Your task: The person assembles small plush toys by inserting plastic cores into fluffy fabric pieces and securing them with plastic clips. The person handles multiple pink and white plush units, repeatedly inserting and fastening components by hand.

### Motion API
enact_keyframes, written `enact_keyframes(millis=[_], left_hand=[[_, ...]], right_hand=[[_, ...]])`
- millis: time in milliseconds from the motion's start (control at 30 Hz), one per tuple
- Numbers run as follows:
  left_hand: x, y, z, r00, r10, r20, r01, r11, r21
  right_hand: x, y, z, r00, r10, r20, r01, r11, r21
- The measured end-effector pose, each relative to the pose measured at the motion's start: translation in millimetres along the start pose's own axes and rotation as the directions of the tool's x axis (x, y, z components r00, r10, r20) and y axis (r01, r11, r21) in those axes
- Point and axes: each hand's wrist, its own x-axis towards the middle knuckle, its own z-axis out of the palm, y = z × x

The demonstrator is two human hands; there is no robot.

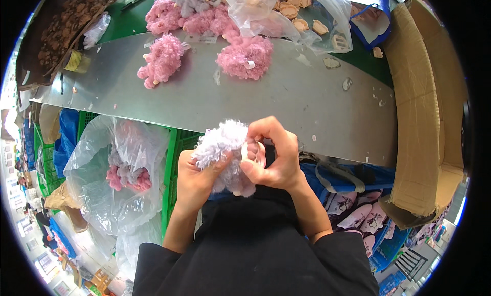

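A pale grey curly-furred plush toy (pixel 225 141) is held in front of my chest, just off the near edge of the metal table. My left hand (pixel 194 178) is closed round its left side, thumb pressed into the fur. At the toy's right side, my right hand (pixel 281 158) pinches a small peach-coloured piece (pixel 254 152) between thumb and fingers. That piece is against the fur; fingers partly hide it, so whether it is attached cannot be seen. Pink curly plush toys (pixel 248 58) lie on the table beyond, one of them (pixel 162 61) further left.
A clear bag of peach-coloured moulded pieces (pixel 289 12) lies at the back. Cardboard boxes stand far left (pixel 25 45) and right (pixel 417 107). Below left, a plastic-lined green crate (pixel 173 163) holds pink and grey plush. Pink slippers (pixel 358 214) fill a blue crate at right.
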Motion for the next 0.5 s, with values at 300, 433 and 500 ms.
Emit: enact_keyframes(millis=[300, 433, 500], left_hand=[[5.1, -5.7, -0.3, 0.997, -0.047, -0.065, 0.044, 0.998, -0.038], [6.0, -8.5, -0.9, 0.995, -0.082, -0.061, 0.076, 0.992, -0.1], [4.1, -10.3, -1.7, 0.993, -0.113, -0.017, 0.108, 0.98, -0.164]], right_hand=[[9.0, 0.7, 11.8, 0.985, 0.17, -0.008, -0.17, 0.985, 0.033], [5.7, 1.7, 14.0, 0.98, 0.199, 0.034, -0.2, 0.978, 0.055], [4.2, 2.3, 13.7, 0.974, 0.223, 0.037, -0.226, 0.969, 0.101]])
